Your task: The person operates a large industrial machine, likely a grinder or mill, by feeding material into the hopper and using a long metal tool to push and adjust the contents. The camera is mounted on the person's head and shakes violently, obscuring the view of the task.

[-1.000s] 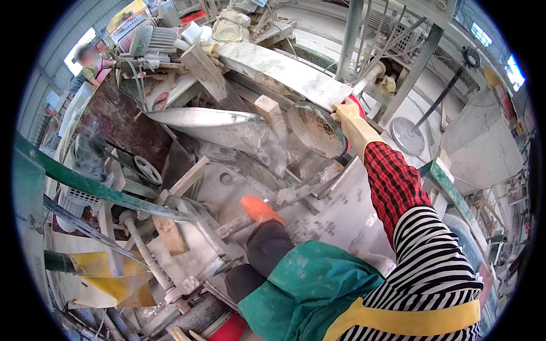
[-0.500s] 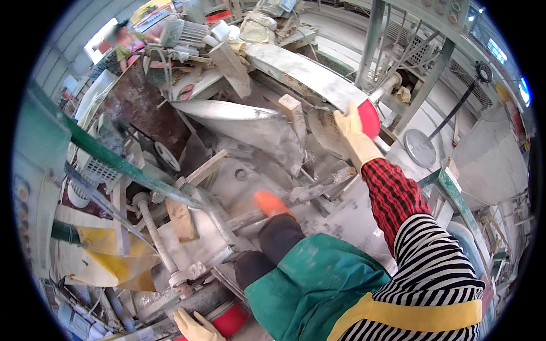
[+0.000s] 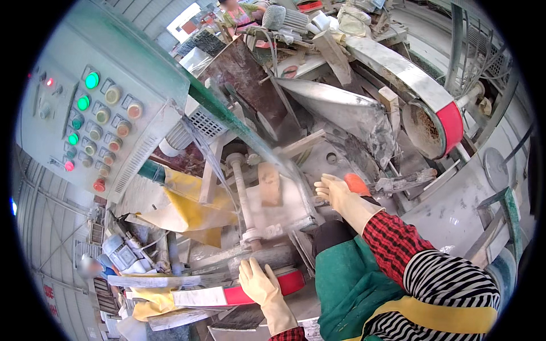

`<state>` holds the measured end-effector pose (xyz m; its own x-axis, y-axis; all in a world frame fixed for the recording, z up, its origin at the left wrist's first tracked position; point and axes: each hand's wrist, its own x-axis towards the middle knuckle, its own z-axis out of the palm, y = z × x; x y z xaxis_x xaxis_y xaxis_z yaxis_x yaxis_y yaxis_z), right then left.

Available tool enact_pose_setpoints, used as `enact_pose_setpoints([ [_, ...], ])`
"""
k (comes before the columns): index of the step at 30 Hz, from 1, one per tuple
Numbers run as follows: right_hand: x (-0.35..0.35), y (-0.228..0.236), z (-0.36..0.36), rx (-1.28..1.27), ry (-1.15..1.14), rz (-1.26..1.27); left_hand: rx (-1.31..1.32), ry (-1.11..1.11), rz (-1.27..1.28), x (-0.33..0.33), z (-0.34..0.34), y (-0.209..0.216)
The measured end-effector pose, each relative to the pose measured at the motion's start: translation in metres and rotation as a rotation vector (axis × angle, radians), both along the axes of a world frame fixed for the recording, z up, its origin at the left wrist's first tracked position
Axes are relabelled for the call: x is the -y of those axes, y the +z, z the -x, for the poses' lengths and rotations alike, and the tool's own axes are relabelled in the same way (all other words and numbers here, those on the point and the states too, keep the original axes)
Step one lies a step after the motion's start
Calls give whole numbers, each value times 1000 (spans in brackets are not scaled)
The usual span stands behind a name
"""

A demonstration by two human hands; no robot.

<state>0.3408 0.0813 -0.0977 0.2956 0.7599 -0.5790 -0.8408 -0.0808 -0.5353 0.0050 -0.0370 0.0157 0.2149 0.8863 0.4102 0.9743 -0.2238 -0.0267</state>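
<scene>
My left hand [image 3: 260,282], in a cream rubber glove, is open with fingers apart over the red section [image 3: 291,282] of a low red-and-white band; whether it presses on the band I cannot tell. Also gloved, my right hand [image 3: 339,196] is empty, fingers stretched out, above the dusty machine bed by my orange boot toe [image 3: 357,184]. Farther right, a long white band [image 3: 406,68] ends in a red curve [image 3: 451,126] around a round, dusty drum end [image 3: 422,129]. Neither hand is on that far band.
A control panel [image 3: 96,128] with lit green and red buttons stands at left. A green rail [image 3: 227,113] slants past a shaft [image 3: 242,193], a wooden block [image 3: 269,184] and a yellow sheet [image 3: 190,196]. One person [image 3: 242,14] is at the far back, another [image 3: 96,267] at left.
My right hand has left the red end of the far band and come back toward the middle. The view has turned left, bringing in the control panel and more of my left hand.
</scene>
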Motion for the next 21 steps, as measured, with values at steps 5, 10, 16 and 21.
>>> enact_pose_setpoints([
  [5, -4, -7, -3, -16, 98, -53, -8, 41, 31, 7, -5, 6],
  [10, 2, -7, -7, 35, 123, -50, 3, 35, 49, 10, -12, 6],
  [16, -6, -10, -4, 11, 137, -7, 76, -80, 123, 0, 4, 6],
  [21, -6, -22, -5, -23, 166, -78, 109, -55, 256, -33, 75, 11],
])
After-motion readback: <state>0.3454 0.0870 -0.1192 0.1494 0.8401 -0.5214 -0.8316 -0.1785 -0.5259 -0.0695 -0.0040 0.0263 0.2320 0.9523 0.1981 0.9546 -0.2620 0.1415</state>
